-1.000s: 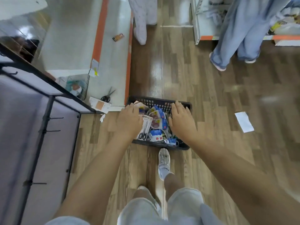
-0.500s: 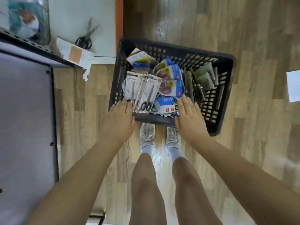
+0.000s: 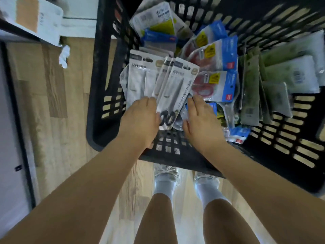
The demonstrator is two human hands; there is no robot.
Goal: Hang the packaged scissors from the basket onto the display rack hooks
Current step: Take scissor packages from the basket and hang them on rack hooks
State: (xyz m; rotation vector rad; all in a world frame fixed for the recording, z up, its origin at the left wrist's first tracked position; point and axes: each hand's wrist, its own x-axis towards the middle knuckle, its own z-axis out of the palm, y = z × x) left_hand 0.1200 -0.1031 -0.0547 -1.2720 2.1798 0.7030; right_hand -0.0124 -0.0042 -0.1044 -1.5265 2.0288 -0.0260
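Note:
A black plastic basket [image 3: 98,110] stands on the wooden floor in front of my feet, full of packaged scissors. Grey packs with black-handled scissors [image 3: 175,88] lie fanned at its near left. Blue packs with red scissors [image 3: 221,67] sit in the middle and green packs [image 3: 249,95] to the right. My left hand [image 3: 140,118] rests on the lower end of the grey packs, its fingertips hidden against them. Just right of those packs my right hand [image 3: 198,120] reaches in with fingers straight, touching the packs below. The display rack's dark frame [image 3: 19,120] runs down the left edge.
A white carton [image 3: 35,20] sits on a low shelf base at the top left, with a scrap of white paper [image 3: 64,56] on the floor beside it. My legs and shoes are right behind the basket's near wall.
I have bent much closer to the basket. Both hands have moved from its near rim down onto the packs inside.

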